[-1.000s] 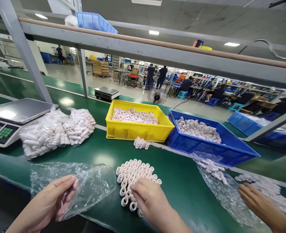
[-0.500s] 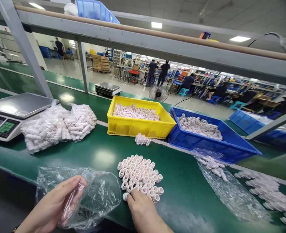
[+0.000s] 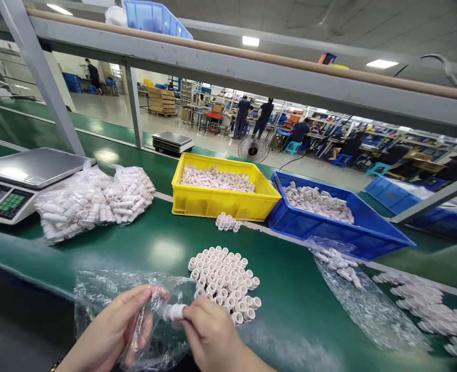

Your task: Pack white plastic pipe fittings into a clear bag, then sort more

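My left hand (image 3: pixel 130 323) is closed on a clear plastic bag (image 3: pixel 96 289), its fingers curled and partly inside the film. Between thumb and fingers, my right hand (image 3: pixel 215 330) pinches a white pipe fitting (image 3: pixel 174 311) at the mouth of the bag, close to the left fingertips. Just behind my right hand, a cluster of white fittings (image 3: pixel 224 276) stands upright on the green work surface (image 3: pixel 290 294). A smaller group of fittings (image 3: pixel 227 222) stands farther back, against the yellow bin.
A yellow bin (image 3: pixel 224 204) and a blue bin (image 3: pixel 321 235) hold loose fittings. Filled clear bags (image 3: pixel 92 204) lie beside a scale (image 3: pixel 34 168) on the left. More plastic film (image 3: pixel 371 305) and fittings (image 3: pixel 433 307) lie to the right. A metal frame beam (image 3: pixel 228 62) crosses overhead.
My right hand has lifted a fitting from the cluster's near edge and moved it left to the bag. My left hand and the bag have shifted right to meet it.
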Available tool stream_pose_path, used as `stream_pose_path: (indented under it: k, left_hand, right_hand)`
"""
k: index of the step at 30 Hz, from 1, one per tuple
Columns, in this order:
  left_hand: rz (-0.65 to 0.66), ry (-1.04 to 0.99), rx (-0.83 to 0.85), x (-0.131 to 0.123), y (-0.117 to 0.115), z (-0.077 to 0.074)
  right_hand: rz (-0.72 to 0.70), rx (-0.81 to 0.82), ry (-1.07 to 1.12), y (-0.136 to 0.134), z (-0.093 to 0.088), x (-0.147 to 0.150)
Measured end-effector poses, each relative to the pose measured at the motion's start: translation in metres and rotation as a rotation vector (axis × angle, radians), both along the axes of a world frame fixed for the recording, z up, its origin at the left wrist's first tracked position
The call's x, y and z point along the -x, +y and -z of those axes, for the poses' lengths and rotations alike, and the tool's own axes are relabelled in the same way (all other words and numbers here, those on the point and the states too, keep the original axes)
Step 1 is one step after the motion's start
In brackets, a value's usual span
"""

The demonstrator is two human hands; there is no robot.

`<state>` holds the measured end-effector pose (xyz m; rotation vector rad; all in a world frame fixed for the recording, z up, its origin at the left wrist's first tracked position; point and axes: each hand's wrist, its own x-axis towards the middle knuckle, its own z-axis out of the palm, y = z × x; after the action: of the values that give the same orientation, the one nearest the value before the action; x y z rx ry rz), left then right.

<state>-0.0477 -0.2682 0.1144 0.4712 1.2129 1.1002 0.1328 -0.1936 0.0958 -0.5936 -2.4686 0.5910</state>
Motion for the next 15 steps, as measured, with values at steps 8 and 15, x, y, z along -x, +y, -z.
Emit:
stream_pose_path:
  k: [8,15]
  left_hand:
    - [-0.046,0.104,-0.098,0.013,-0.001,0.009]
    - [-0.102,0.153,-0.077,0.019,0.009,-0.002]
  right_hand:
    - [-0.092,0.075,0.100,0.003,0.007,0.017]
    - [0.245,-0.131,-0.122,0.028,-0.003,-0.040]
